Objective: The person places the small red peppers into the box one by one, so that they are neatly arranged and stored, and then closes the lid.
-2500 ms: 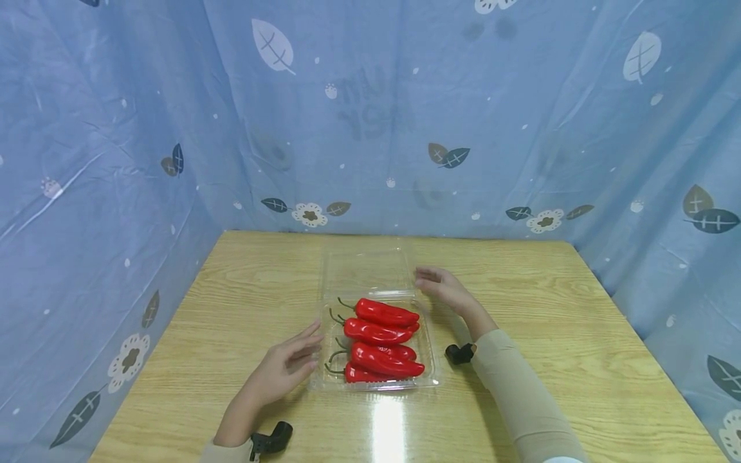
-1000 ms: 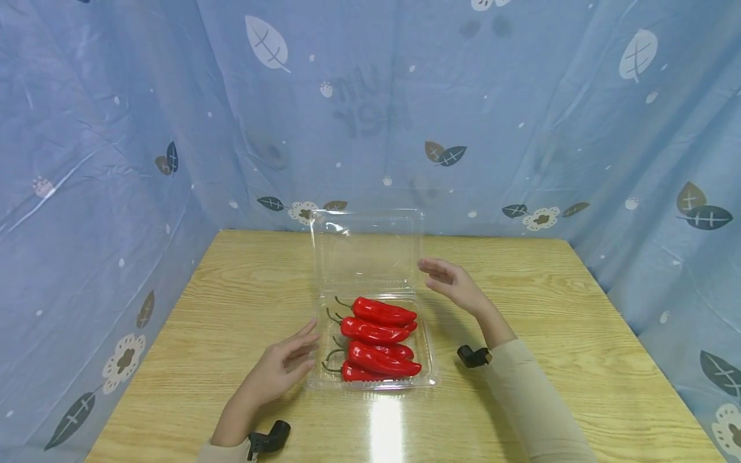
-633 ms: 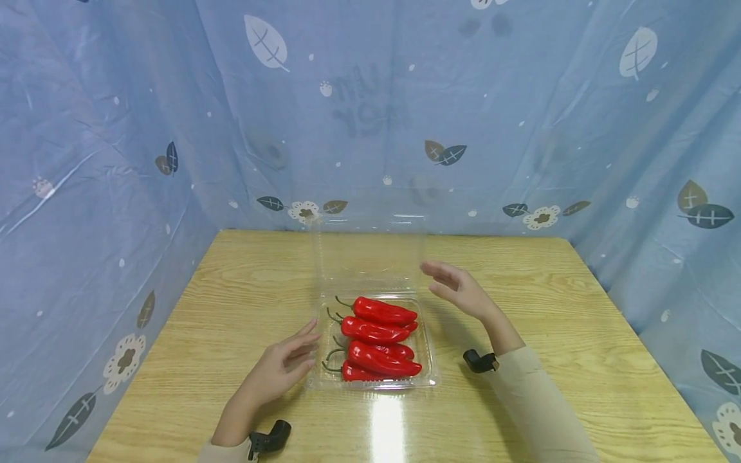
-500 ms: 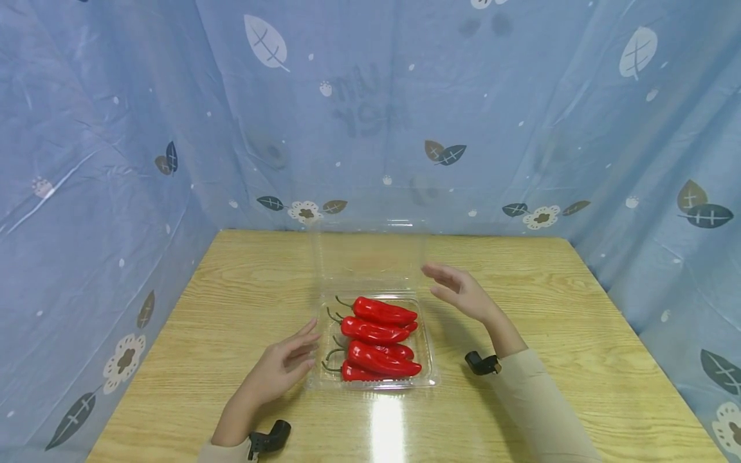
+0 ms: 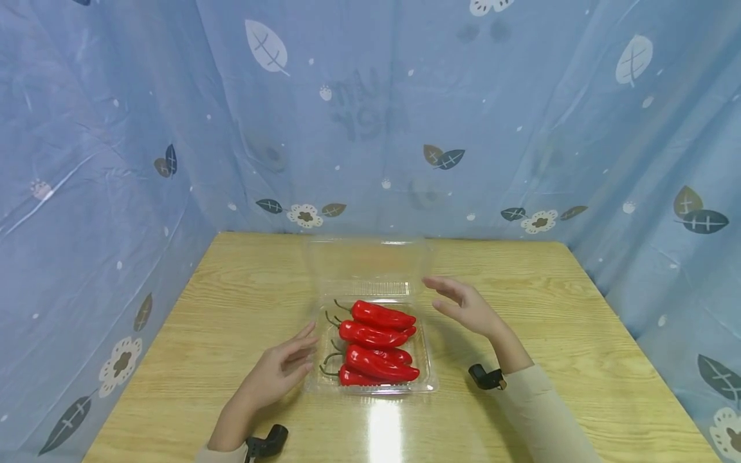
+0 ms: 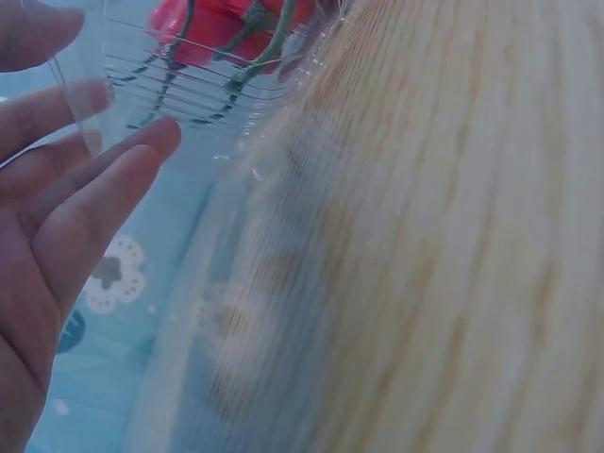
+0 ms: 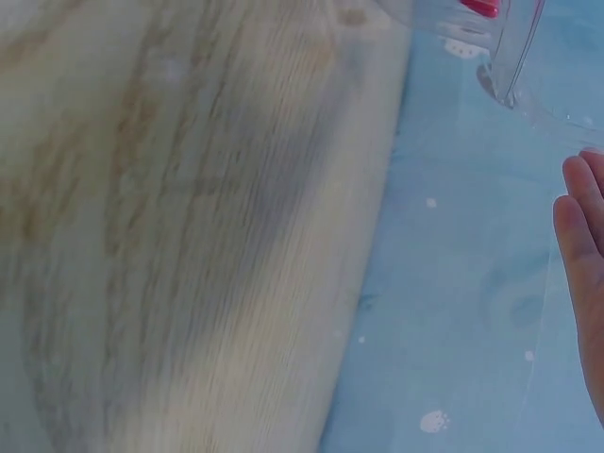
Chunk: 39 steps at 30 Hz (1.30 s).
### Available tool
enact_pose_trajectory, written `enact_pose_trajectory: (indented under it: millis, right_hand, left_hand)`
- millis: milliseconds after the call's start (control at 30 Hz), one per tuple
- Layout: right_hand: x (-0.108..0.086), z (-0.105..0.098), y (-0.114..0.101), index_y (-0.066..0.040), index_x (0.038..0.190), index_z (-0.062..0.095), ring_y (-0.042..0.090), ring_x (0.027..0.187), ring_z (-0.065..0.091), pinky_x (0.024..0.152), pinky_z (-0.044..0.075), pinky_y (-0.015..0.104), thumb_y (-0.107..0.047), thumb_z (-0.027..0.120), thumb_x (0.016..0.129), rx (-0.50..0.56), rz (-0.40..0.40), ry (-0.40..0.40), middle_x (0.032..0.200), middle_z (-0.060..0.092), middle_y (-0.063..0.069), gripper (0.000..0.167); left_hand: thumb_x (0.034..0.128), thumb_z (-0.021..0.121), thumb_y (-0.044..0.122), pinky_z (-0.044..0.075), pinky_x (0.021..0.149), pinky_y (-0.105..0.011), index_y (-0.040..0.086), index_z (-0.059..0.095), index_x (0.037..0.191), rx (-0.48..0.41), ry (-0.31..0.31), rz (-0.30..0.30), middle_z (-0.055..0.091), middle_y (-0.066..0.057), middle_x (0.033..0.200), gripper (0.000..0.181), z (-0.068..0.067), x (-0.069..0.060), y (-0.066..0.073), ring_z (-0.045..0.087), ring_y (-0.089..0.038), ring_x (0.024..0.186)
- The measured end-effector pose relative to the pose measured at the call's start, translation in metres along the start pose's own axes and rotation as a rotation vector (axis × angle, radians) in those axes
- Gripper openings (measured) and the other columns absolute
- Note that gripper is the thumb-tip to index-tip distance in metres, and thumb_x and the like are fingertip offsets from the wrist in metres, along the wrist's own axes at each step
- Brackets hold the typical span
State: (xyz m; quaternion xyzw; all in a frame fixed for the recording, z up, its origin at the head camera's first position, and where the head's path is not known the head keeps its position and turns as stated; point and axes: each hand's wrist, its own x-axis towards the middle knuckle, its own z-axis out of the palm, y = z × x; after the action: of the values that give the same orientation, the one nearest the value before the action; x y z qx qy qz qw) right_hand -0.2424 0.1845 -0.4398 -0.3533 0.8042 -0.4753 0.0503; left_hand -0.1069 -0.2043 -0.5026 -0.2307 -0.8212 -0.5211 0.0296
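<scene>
A clear plastic clamshell box lies on the table with its hinged lid tilted back at the far side; the lid is blurred. Inside are several glossy red peppers with green stems pointing left. My left hand is at the box's left wall, fingers fairly straight; in the left wrist view the fingertips lie against or very near the clear wall. My right hand hovers to the right of the lid, fingers extended, holding nothing; whether it touches the lid edge cannot be told.
Wood-grain table surrounds the box. Blue patterned curtain stands behind the table and along both sides. A black wrist camera sits on the right forearm, another on the left.
The lid rose from low at the back to steeper, then dropped backward again. My right hand drew away from it, rightward and a little toward me. The left hand and peppers stayed put.
</scene>
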Motion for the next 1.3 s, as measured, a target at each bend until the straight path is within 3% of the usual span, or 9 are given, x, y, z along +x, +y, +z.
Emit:
enact_pose_trajectory:
  millis: [133,367,600,800,1033,1300]
  right_hand:
    - [-0.005,0.003,-0.006,0.002,0.137,0.046,0.035,0.13,0.045,0.11,0.037,0.02,-0.003,0.056,0.093,-0.03,0.0,-0.001,0.139,0.05,0.019,0.045]
    - [-0.012,0.005,-0.014,0.007,0.134,0.048,0.041,0.129,0.044,0.108,0.037,0.052,0.003,0.058,0.09,-0.086,0.012,0.002,0.137,0.05,0.023,0.045]
    - [-0.022,0.004,-0.006,0.001,0.131,0.053,0.036,0.126,0.05,0.106,0.041,0.053,-0.005,0.062,0.091,-0.159,0.025,0.017,0.134,0.055,0.017,0.042]
    - [-0.027,0.008,-0.005,0.0,0.132,0.052,0.039,0.126,0.048,0.105,0.04,0.055,-0.011,0.06,0.093,-0.153,0.031,0.009,0.133,0.055,0.019,0.042]
    - [-0.033,0.011,-0.008,-0.005,0.135,0.051,0.038,0.127,0.048,0.105,0.041,0.055,-0.01,0.062,0.091,-0.183,0.017,0.016,0.137,0.052,0.016,0.045]
    - [-0.041,0.014,-0.007,-0.009,0.135,0.053,0.035,0.127,0.049,0.103,0.043,0.056,-0.01,0.063,0.09,-0.226,-0.014,-0.017,0.136,0.055,0.01,0.046]
  left_hand:
    - [0.0921,0.06,0.006,0.054,0.093,-0.036,-0.005,0.05,0.133,0.001,0.003,-0.001,0.03,-0.018,0.152,0.043,0.0,-0.001,0.002,0.058,-0.035,0.116]
    - [0.0918,0.06,0.006,0.055,0.092,-0.032,-0.006,0.049,0.133,0.016,0.006,0.011,0.03,-0.02,0.152,0.045,0.0,0.0,0.001,0.059,-0.034,0.115]
    - [0.0914,0.061,0.005,0.054,0.093,-0.034,-0.006,0.05,0.132,0.031,0.009,0.047,0.031,-0.021,0.151,0.043,0.001,0.002,-0.002,0.059,-0.032,0.115]
    - [0.0912,0.061,0.004,0.055,0.092,-0.035,-0.006,0.051,0.132,0.032,0.014,0.051,0.032,-0.021,0.151,0.043,0.0,0.0,-0.003,0.059,-0.033,0.114]
    - [0.0913,0.06,0.002,0.055,0.091,-0.037,-0.009,0.05,0.13,0.044,0.007,0.064,0.031,-0.025,0.149,0.042,0.0,0.0,-0.004,0.059,-0.037,0.112]
    - [0.0886,0.063,0.001,0.054,0.092,-0.04,-0.005,0.052,0.13,0.015,0.04,-0.003,0.045,-0.027,0.139,0.043,0.002,0.0,-0.003,0.059,-0.039,0.113]
